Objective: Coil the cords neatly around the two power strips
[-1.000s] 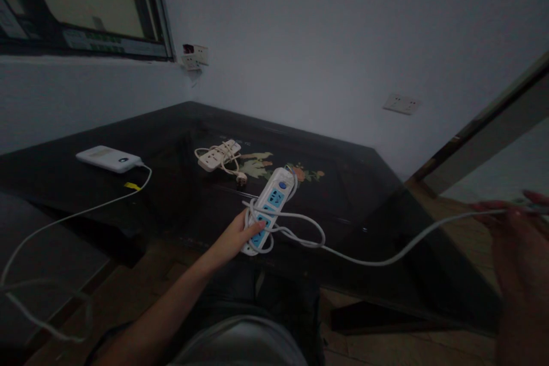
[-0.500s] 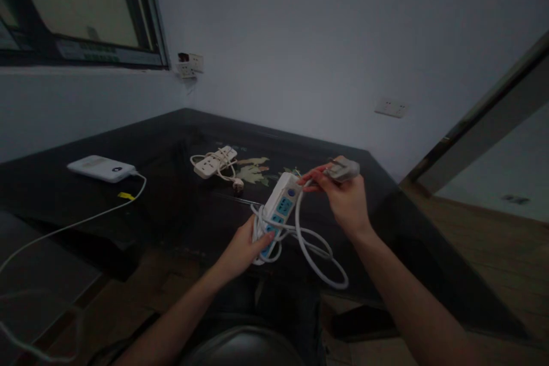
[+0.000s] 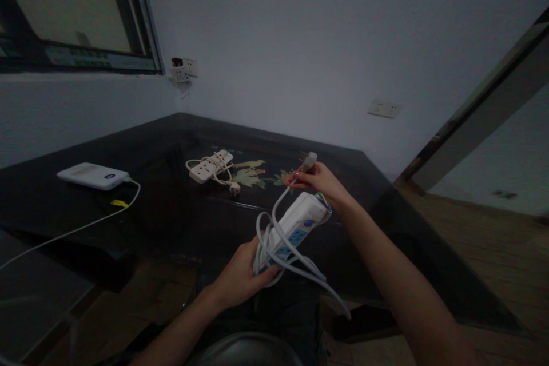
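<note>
My left hand (image 3: 245,272) grips the lower end of a white power strip (image 3: 302,213) with blue sockets and a blue switch. The strip is tilted, its far end raised over the front of the table. Coloured wires show at that far end. Loops of its white cord (image 3: 281,234) wrap around the lower half, and one loop hangs to the right. Beyond the strip, my right hand (image 3: 319,182) pinches the cord just below the plug (image 3: 309,160), whose prongs point left.
A second, cream power strip (image 3: 211,166) wrapped in its cord lies on the black table (image 3: 171,217). To the left are a white power bank (image 3: 92,176) with a cable and a yellow tag (image 3: 119,203). Wall sockets (image 3: 384,108) are at the back.
My right hand has moved left and away from me with the plug, which has turned. The power strip has come lower and closer, and its wired end now shows.
</note>
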Motion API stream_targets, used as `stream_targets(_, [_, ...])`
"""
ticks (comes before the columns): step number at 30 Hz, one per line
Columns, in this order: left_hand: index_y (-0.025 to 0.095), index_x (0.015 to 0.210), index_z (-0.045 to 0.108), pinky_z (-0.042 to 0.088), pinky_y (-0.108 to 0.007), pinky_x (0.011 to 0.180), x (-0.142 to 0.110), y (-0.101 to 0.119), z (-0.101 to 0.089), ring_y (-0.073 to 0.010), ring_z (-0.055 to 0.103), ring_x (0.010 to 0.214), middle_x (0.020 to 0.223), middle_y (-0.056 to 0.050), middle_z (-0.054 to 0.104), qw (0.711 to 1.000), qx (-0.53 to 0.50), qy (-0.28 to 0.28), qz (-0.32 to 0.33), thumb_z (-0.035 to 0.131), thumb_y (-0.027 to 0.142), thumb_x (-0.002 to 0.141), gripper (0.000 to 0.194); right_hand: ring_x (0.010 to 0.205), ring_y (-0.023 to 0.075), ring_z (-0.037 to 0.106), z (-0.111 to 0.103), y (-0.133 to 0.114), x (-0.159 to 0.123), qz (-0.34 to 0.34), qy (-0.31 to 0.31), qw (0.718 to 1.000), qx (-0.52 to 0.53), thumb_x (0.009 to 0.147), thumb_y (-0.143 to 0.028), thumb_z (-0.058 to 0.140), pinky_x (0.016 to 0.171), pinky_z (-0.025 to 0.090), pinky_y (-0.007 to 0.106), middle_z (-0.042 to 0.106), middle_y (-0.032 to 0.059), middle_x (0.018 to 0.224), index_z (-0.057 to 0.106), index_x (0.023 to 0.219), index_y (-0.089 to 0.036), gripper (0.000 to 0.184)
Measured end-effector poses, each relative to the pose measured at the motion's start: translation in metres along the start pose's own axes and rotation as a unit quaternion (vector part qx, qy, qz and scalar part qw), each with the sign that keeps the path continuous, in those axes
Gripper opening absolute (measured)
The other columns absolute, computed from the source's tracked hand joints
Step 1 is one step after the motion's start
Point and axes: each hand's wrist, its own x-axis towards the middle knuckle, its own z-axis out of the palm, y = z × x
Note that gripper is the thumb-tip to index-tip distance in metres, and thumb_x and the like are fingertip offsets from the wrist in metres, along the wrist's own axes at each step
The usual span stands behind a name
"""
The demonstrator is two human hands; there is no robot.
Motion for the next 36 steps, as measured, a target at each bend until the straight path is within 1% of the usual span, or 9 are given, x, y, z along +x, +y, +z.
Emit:
stream_targets(3, [0.017, 0.117, 0.058, 0.047, -0.034, 0.093, -0.002, -0.001, 0.000, -0.0261, 0.062, 0.104, 0.112, -0.010, 0.068, 0.996, -0.069, 0.058, -0.014, 0.064, 0.037, 0.079, 0.043, 0.055, 0.0135, 0.064, -0.016, 0.027, -0.010, 0.005, 0.058, 0.998, 0.020, 0.051, -0.029, 0.085, 0.054, 0.056, 0.026, 0.065, -0.0016, 0.059, 0.056, 0.065, -0.017, 0.034])
stream_targets(8, [0.015, 0.113, 0.060, 0.046, -0.034, 0.096, 0.006, -0.004, -0.006, -0.0279, 0.059, 0.112, 0.116, -0.011, 0.067, 0.955, -0.188, 0.218, -0.069, 0.072, 0.045, 0.071, 0.053, 0.072, 0.0185, 0.071, -0.031, 0.061, -0.059, -0.012, 0.144, 0.987, 0.069, 0.056, -0.039, 0.084, 0.068, 0.059, 0.031, 0.070, 0.0001, 0.068, 0.055, 0.068, -0.019, 0.038])
stream_targets(12, [0.013, 0.109, 0.060, 0.054, -0.031, 0.072, 0.017, -0.008, -0.011, -0.0262, 0.069, 0.089, 0.100, -0.011, 0.072, 0.902, -0.314, 0.258, -0.144, 0.073, 0.051, 0.068, 0.058, 0.075, 0.0193, 0.072, -0.033, 0.066, -0.110, -0.039, 0.205, 0.975, 0.077, 0.065, -0.037, 0.080, 0.065, 0.060, 0.030, 0.072, 0.0008, 0.074, 0.056, 0.072, -0.020, 0.030])
stream_targets(15, [0.011, 0.107, 0.060, 0.052, -0.027, 0.062, 0.023, -0.009, -0.012, -0.0223, 0.070, 0.073, 0.083, -0.008, 0.073, 0.880, -0.356, 0.270, -0.160, 0.076, 0.049, 0.064, 0.060, 0.076, 0.0222, 0.072, -0.026, 0.062, -0.145, -0.097, 0.245, 0.964, -0.016, 0.072, -0.031, 0.075, 0.063, 0.060, 0.033, 0.073, 0.0047, 0.075, 0.059, 0.071, -0.020, 0.020])
stream_targets(17, [0.011, 0.106, 0.060, 0.051, -0.026, 0.061, 0.025, -0.009, -0.011, -0.0207, 0.069, 0.071, 0.081, -0.007, 0.073, 0.880, -0.358, 0.271, -0.156, 0.077, 0.047, 0.064, 0.058, 0.078, 0.0228, 0.071, -0.016, 0.058, -0.163, -0.136, 0.229, 0.959, -0.095, 0.075, -0.026, 0.072, 0.068, 0.060, 0.036, 0.073, 0.0062, 0.078, 0.061, 0.068, -0.020, 0.015])
stream_targets(21, [0.012, 0.106, 0.060, 0.051, -0.026, 0.062, 0.026, -0.010, -0.010, -0.0189, 0.068, 0.068, 0.083, -0.006, 0.073, 0.886, -0.345, 0.270, -0.155, 0.077, 0.045, 0.065, 0.055, 0.086, 0.0241, 0.071, 0.010, 0.052, -0.184, -0.197, 0.124, 0.953, -0.194, 0.079, -0.020, 0.066, 0.072, 0.060, 0.036, 0.074, 0.0065, 0.087, 0.070, 0.075, -0.023, 0.006])
stream_targets(24, [0.012, 0.107, 0.059, 0.051, -0.026, 0.062, 0.026, -0.012, -0.010, -0.0189, 0.068, 0.069, 0.085, -0.007, 0.072, 0.890, -0.329, 0.278, -0.153, 0.076, 0.045, 0.067, 0.054, 0.095, 0.0249, 0.069, 0.027, 0.050, -0.187, -0.217, 0.062, 0.947, -0.230, 0.083, -0.018, 0.059, 0.068, 0.060, 0.033, 0.074, 0.0073, 0.100, 0.072, 0.098, -0.027, 0.021])
stream_targets(29, [0.014, 0.104, 0.060, 0.052, -0.028, 0.073, 0.024, -0.016, -0.010, -0.0256, 0.067, 0.097, 0.109, -0.010, 0.070, 0.907, -0.294, 0.270, -0.137, 0.073, 0.046, 0.070, 0.049, 0.106, 0.0256, 0.064, 0.038, 0.049, -0.187, -0.252, 0.141, 0.911, -0.295, 0.086, -0.019, 0.055, 0.087, 0.054, 0.041, 0.070, 0.0070, 0.111, 0.070, 0.099, -0.028, 0.022])
stream_targets(36, [0.015, 0.108, 0.060, 0.047, -0.034, 0.094, 0.012, -0.015, -0.006, -0.0272, 0.061, 0.110, 0.115, -0.010, 0.068, 0.947, -0.222, 0.202, -0.111, 0.072, 0.047, 0.072, 0.050, 0.119, 0.0269, 0.055, 0.024, 0.047, -0.176, -0.175, 0.210, 0.939, -0.207, 0.089, -0.031, 0.055, 0.098, 0.045, 0.044, 0.054, 0.0071, 0.135, 0.068, 0.093, -0.025, 0.015])
